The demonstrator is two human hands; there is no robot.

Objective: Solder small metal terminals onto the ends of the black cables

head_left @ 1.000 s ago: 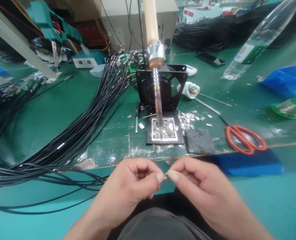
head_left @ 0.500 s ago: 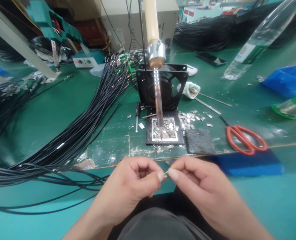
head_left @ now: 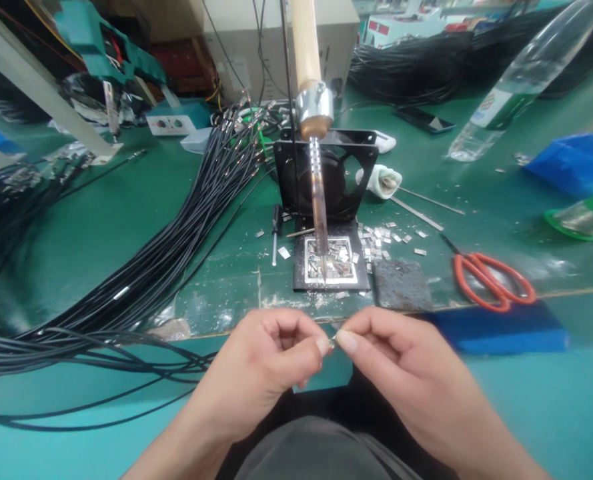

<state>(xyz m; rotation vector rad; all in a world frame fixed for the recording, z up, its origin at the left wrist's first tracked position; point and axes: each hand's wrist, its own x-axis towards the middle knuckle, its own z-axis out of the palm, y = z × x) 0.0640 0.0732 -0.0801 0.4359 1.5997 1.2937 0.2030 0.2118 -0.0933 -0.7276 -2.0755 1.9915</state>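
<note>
My left hand [head_left: 281,360] and my right hand [head_left: 391,360] meet fingertip to fingertip in front of the bench edge. Between their pinched thumbs and forefingers sits a tiny shiny metal piece [head_left: 332,340]; most of it is covered, so its kind cannot be made out. Both hands are closed in a pinch. Just beyond them, the soldering iron [head_left: 319,193] points down at a square tray [head_left: 307,280] of small metal pieces. Several loose metal pieces [head_left: 376,240] lie to the right of that tray.
A bundle of black cables [head_left: 161,247] fills the left. A small fan [head_left: 336,173] stands behind the iron. To the right are a dark grey block [head_left: 401,283], red-handled scissors [head_left: 493,283] and a plastic bottle [head_left: 511,93]. A screwdriver [head_left: 275,233] lies left of the tray.
Both hands have risen very slightly, still pinched together at the small metal piece. Everything on the bench stays where it was.
</note>
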